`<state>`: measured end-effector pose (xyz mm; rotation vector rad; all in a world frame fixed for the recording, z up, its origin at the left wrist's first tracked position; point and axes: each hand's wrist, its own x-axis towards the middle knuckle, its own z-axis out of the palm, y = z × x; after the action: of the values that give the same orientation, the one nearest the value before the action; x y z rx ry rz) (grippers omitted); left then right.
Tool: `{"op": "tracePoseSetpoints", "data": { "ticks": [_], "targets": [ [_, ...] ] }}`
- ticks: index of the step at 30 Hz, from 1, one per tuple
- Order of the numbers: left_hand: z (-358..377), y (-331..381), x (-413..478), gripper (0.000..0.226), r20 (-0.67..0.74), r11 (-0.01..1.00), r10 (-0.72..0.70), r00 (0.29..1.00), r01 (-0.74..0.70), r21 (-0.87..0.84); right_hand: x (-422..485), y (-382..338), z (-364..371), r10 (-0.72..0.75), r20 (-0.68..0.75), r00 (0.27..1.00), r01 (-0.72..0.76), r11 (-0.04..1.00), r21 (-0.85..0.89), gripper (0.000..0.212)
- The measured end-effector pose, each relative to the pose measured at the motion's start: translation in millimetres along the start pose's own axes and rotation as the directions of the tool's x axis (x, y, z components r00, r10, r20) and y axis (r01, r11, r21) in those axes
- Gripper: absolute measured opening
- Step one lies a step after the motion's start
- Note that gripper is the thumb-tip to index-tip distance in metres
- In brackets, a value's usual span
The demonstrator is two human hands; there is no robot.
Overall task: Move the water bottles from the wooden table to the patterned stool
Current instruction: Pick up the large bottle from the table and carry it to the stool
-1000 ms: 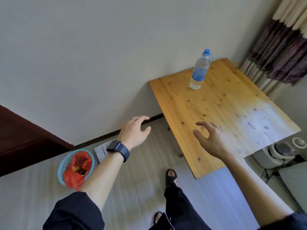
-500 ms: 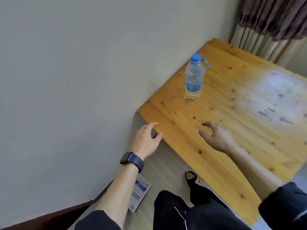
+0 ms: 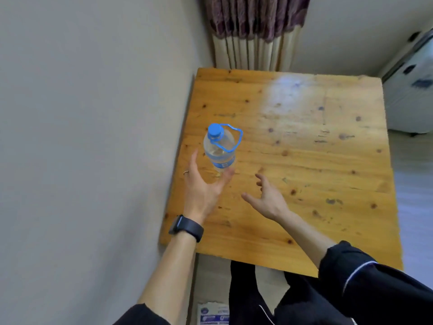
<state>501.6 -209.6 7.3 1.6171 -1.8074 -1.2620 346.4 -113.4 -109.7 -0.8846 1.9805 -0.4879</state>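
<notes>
Left hand (image 3: 203,184) spread wide, grip released, fingers cupped around the water bottle (image 3: 219,147) base but maybe not touching, hard to tell. Bottle upright at 9 o'clock on the tabletop (image 3: 304,148). Right hand (image 3: 267,198) at 6 o'clock, grip loose, nothing held.

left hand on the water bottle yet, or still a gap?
Cannot tell. In the head view the open left hand brackets the water bottle's base; the thumb overlaps it in the image, so neither contact nor gap shows.
</notes>
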Motion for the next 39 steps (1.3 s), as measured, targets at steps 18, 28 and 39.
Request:
{"op": "tracePoseSetpoints", "data": {
  "ticks": [18,28,39],
  "targets": [
    [13,-15,136,0.054,0.152,0.928,0.340,0.928,-0.358,0.107,109,-93,52,-0.131,-0.358,0.925,0.298,0.834,0.465,0.081],
    [-3,7,104,0.059,0.172,0.938,0.328,0.929,-0.342,0.061,45,-94,15,-0.088,-0.357,0.930,0.196,0.940,0.279,0.088],
    [69,138,-7,0.049,0.353,0.794,0.606,0.713,-0.562,-0.230,-122,-43,-110,0.020,-0.753,0.658,0.070,0.994,0.088,0.081]
  ]
}}
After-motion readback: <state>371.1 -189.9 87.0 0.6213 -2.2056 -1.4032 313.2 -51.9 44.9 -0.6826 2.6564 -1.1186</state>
